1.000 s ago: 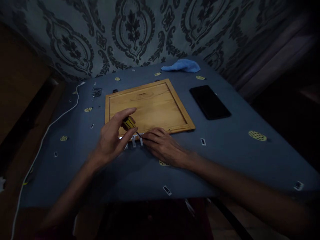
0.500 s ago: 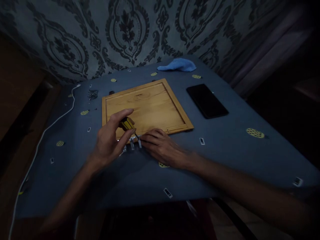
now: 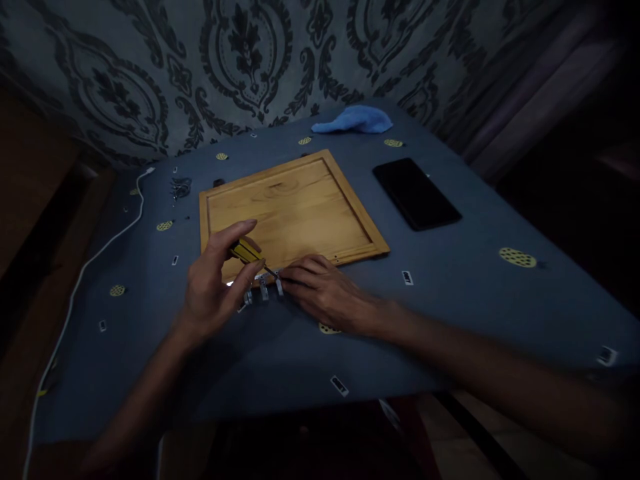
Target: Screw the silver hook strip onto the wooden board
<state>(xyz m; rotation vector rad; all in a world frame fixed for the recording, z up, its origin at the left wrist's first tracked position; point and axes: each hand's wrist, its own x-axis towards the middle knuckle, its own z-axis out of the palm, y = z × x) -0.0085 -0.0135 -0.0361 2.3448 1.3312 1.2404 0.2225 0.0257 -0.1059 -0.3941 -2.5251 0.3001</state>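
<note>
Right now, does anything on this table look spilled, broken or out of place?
Nothing stands out as spilled or broken. The cloth is bunched at the back, and loose metal bits lie left of the board, but neither looks odd.

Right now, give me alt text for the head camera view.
A left hand holds a yellow-and-black screwdriver to silver metal fittings at the near edge of a framed wooden panel; the right hand rests beside them. Behind lies a crumpled blue cloth; to the right, a black rectangular slab.

The panel [image 3: 287, 207] was smooth, grained wood (faintly glossy), the brackets [image 3: 265, 290] shiny metal, the rag [image 3: 357, 120] matt cloth
</note>
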